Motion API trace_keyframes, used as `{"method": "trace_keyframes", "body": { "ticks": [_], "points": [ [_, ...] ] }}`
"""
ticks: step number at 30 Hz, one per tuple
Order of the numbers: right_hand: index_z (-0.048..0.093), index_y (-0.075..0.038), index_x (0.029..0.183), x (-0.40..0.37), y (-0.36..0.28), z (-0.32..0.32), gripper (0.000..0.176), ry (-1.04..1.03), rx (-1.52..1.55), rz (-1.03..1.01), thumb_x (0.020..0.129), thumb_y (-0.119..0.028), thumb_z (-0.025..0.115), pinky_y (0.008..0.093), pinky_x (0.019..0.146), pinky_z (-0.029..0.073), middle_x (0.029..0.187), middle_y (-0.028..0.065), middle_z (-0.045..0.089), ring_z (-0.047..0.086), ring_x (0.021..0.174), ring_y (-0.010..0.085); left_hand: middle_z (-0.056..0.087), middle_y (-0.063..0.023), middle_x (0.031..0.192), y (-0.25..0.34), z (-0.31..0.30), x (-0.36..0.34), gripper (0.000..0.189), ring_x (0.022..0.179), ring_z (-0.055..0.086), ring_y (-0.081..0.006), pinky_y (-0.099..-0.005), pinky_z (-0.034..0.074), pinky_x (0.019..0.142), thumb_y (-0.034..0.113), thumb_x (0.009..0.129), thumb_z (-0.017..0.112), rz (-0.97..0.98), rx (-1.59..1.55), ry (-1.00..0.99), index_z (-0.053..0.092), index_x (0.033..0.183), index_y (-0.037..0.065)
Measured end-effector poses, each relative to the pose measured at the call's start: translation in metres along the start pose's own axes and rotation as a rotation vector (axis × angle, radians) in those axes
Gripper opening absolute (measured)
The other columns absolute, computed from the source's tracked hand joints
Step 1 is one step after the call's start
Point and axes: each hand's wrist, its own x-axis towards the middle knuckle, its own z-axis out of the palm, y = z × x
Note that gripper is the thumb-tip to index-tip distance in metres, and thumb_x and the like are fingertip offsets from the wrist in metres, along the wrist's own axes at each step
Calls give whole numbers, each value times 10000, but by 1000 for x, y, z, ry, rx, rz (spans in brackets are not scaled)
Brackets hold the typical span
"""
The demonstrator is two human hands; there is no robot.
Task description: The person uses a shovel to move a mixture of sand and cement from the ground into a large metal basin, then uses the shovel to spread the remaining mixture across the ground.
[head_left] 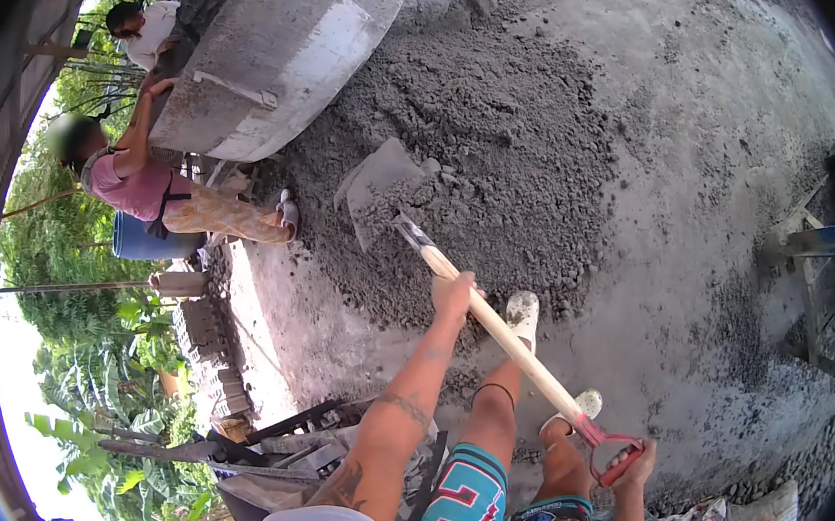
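Observation:
The view is turned sideways, with the ground to the right. I hold a long-handled shovel (517, 351) across me in both hands. My left hand (453, 297) is closed around the lower part of its pale wooden shaft, close to the metal socket. At the other end, the fingers of my right hand (632, 465) wrap the red D-shaped grip (595, 436). The broad grey blade (380, 189) rests at the pile of damp, crumbly grey mix (519, 170), some of it on the blade's surface.
Beyond the pile is a large curved grey metal vessel (288, 62). A person in a pink top (142, 192) stands beside it with hands on its edge; another person in white (159, 29) is behind. My light shoes (523, 313) are near the pile. A blue-topped stand (823, 242) is at right.

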Motion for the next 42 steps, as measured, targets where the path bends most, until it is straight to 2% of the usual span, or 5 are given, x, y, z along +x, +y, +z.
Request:
{"method": "trace_keyframes", "body": {
  "ticks": [9, 19, 23, 29, 42],
  "points": [
    [437, -158, 642, 26, -115, -83, 453, 221, -53, -271, 901, -528, 400, 326, 379, 344, 498, 1, 420, 403, 410, 162, 673, -122, 747, 10, 106, -118, 224, 691, 707, -212, -317, 558, 602, 92, 873, 664, -148, -85, -351, 557, 961, -83],
    [416, -145, 648, 65, 37, 437, 325, -183, 15, 217, 860, -391, 429, 383, 476, 391, 548, 17, 421, 392, 462, 201, 586, -152, 681, 215, 7, 423, 206, 473, 602, -258, -388, 533, 454, 66, 817, 615, 43, 234, 226, 522, 903, -97],
    [443, -124, 642, 39, 18, 453, 359, -278, 68, 254, 857, -409, 406, 405, 557, 427, 553, 42, 451, 442, 513, 232, 635, -271, 986, 218, 17, 435, 517, 553, 676, -340, -416, 576, 503, 91, 805, 608, -8, 233, 274, 451, 1212, -186],
    [532, -81, 668, 2, -11, 442, 387, -867, 197, 455, 849, -397, 402, 450, 668, 446, 569, 78, 494, 499, 582, 276, 673, -250, 964, 254, 17, 417, 419, 607, 709, -320, -390, 594, 540, 80, 808, 609, -2, 449, 334, 530, 1126, -182],
    [521, -86, 677, -23, -153, 322, 370, -799, 20, 366, 889, -376, 432, 442, 660, 439, 575, 82, 506, 503, 571, 270, 639, -154, 797, 219, 98, 280, 297, 585, 675, -277, -387, 573, 530, 112, 810, 636, -72, 392, 378, 582, 1012, -100]
  ]
}}
